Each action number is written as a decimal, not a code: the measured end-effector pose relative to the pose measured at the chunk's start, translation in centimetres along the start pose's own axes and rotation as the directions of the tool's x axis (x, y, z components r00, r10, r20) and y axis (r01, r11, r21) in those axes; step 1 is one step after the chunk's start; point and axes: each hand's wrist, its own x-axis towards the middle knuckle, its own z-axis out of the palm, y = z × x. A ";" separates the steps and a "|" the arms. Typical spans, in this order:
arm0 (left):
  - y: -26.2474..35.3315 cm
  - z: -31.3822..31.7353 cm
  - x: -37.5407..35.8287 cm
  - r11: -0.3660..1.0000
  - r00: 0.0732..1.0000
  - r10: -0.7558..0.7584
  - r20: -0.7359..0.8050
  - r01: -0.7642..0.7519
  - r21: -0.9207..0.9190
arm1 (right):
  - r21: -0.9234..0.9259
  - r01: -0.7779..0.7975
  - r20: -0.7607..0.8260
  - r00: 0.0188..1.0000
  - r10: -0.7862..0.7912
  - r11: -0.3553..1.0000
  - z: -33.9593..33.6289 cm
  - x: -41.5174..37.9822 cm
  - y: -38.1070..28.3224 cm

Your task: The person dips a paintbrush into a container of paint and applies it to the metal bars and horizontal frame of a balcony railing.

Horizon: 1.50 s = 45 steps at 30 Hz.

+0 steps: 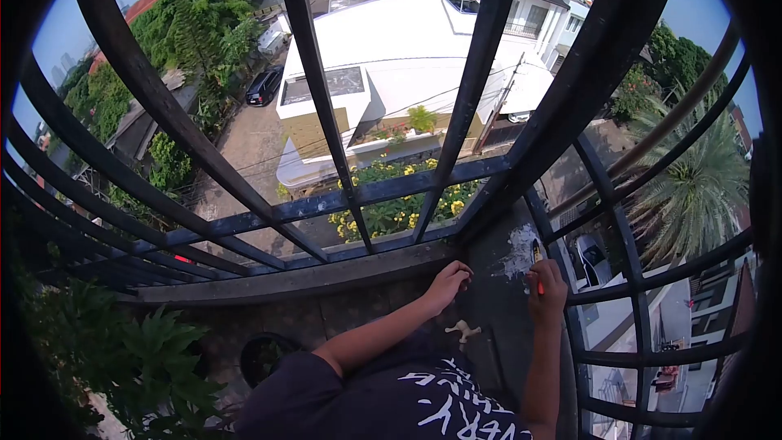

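My right hand (548,287) is closed around a small brush-like tool (536,253) with an orange part at its handle. The tool's tip points up at a patch of white, flaky material (518,254) on the dark ledge (489,297). To the left, my left hand (449,287) hovers by the ledge with its fingers curled together; whether anything small is between them cannot be made out. Below the hands, a beige tap (463,331) sticks out near the ledge.
Dark metal bars (391,187) rise in front and along the right side (643,285). Leafy plants (155,358) stand at the lower left, beside a round dark pot (265,357). Beyond the bars lie yellow flowers (379,200), a white roof (391,33) and a palm (692,171).
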 end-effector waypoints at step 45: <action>-34.5 35.3 -49.9 0.541 -0.087 -0.841 0.534 -0.148 0.828 | 0.074 -0.668 -0.095 -0.744 -0.662 0.740 -24.6 -77.4 -47.2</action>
